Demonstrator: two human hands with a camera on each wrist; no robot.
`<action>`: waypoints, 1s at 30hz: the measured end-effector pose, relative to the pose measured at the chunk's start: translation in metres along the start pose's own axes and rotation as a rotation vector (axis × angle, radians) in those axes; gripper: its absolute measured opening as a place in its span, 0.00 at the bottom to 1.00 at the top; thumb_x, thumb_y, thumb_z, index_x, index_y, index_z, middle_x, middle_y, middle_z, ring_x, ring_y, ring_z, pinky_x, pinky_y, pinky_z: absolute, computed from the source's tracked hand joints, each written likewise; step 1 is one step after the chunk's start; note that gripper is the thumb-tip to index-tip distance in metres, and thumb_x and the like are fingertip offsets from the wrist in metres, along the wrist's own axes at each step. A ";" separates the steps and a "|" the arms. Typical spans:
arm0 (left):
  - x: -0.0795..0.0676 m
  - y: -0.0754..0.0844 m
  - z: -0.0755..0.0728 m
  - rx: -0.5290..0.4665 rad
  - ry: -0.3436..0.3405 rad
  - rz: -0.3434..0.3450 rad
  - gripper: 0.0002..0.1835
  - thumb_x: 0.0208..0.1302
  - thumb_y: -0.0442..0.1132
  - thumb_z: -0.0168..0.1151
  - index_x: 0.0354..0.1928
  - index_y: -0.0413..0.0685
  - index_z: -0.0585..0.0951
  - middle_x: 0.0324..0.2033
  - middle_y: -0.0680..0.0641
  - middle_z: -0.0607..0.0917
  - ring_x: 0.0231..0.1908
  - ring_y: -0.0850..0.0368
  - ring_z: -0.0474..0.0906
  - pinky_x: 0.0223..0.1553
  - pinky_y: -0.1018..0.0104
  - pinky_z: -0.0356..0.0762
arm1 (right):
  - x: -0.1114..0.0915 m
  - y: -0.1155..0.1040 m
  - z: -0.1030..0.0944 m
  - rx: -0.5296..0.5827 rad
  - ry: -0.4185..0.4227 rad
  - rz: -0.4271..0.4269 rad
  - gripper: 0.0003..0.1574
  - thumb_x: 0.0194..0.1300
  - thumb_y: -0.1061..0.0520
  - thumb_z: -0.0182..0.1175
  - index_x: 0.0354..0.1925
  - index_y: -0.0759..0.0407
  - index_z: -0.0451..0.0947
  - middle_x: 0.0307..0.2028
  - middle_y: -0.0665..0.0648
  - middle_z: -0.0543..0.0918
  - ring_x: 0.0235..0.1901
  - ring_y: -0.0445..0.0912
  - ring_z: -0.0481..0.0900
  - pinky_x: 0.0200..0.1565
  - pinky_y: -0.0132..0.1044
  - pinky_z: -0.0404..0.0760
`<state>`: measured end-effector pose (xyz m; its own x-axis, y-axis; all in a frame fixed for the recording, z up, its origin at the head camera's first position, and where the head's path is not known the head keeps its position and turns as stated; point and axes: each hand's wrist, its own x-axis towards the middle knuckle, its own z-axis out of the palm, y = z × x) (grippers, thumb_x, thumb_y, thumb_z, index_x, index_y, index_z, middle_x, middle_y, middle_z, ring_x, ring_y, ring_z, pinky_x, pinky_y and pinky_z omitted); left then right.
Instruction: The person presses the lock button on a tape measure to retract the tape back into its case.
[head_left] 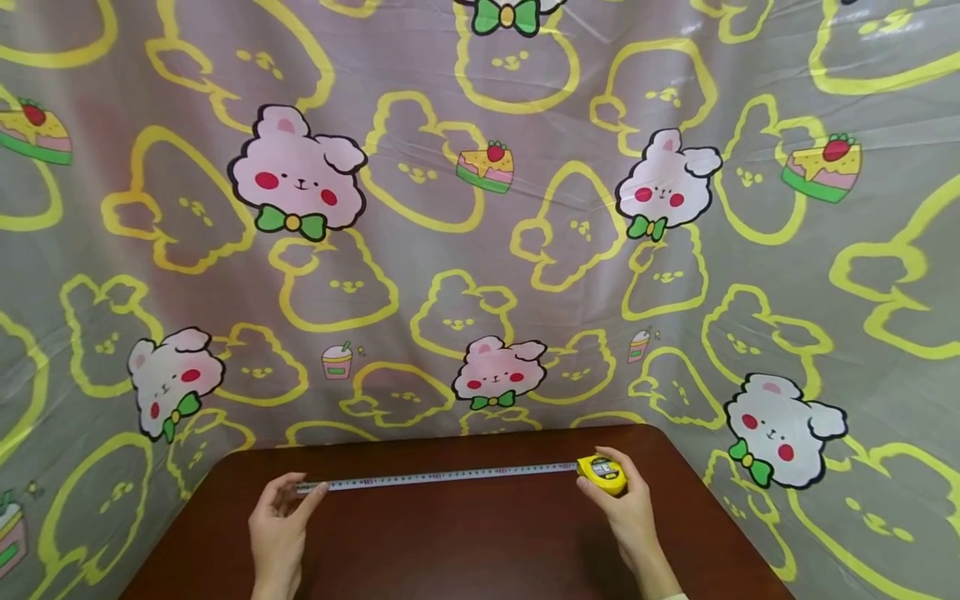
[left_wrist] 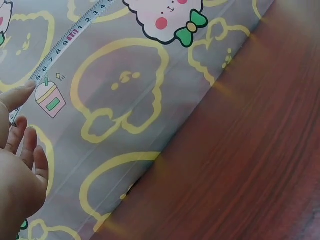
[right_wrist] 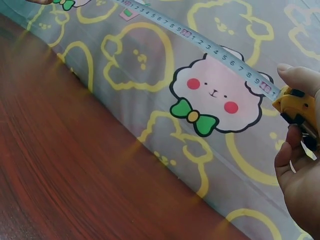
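Observation:
A yellow tape measure [head_left: 604, 474] is gripped in my right hand [head_left: 630, 508], thumb on the near side and fingers round the far side. Its pale blade [head_left: 450, 477] runs out straight to the left, held above the table. At the other end my left hand [head_left: 279, 525] pinches the blade near its tip between thumb and fingers. In the left wrist view the thumb and fingers of the left hand [left_wrist: 20, 170] are at the blade [left_wrist: 55, 56]. The right wrist view shows the case [right_wrist: 297, 110] in the right hand [right_wrist: 305, 185], with the numbered blade [right_wrist: 220, 55] leaving its mouth.
Below the hands lies a dark red-brown wooden table [head_left: 450, 550] with rounded far corners. A grey curtain [head_left: 420, 250] printed with yellow outlines and white rabbit faces hangs behind it and along both sides.

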<state>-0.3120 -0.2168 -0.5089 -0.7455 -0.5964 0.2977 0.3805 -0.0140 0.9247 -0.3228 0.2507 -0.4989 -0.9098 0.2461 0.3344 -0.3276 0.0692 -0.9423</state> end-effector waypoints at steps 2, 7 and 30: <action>-0.002 -0.002 0.001 -0.007 -0.012 0.016 0.19 0.56 0.27 0.79 0.49 0.34 0.81 0.39 0.52 0.81 0.40 0.59 0.76 0.39 0.78 0.74 | -0.002 -0.002 0.000 0.002 -0.003 0.006 0.37 0.59 0.66 0.76 0.64 0.59 0.74 0.57 0.63 0.74 0.47 0.49 0.77 0.42 0.33 0.82; -0.006 -0.004 0.004 0.005 -0.035 0.024 0.19 0.56 0.28 0.79 0.48 0.34 0.81 0.37 0.51 0.81 0.38 0.58 0.76 0.38 0.77 0.74 | -0.005 -0.004 0.002 -0.005 -0.010 0.019 0.37 0.60 0.66 0.76 0.65 0.59 0.74 0.57 0.64 0.74 0.47 0.49 0.77 0.41 0.33 0.82; -0.012 -0.003 0.002 0.029 -0.029 0.034 0.19 0.54 0.26 0.79 0.47 0.34 0.82 0.34 0.52 0.81 0.36 0.59 0.77 0.37 0.75 0.74 | -0.016 0.002 0.024 -0.011 -0.029 0.023 0.37 0.57 0.65 0.78 0.63 0.59 0.76 0.55 0.63 0.76 0.46 0.49 0.77 0.41 0.34 0.81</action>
<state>-0.3057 -0.2079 -0.5144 -0.7479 -0.5729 0.3353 0.3899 0.0297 0.9204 -0.3152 0.2240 -0.5052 -0.9241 0.2195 0.3128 -0.3039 0.0743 -0.9498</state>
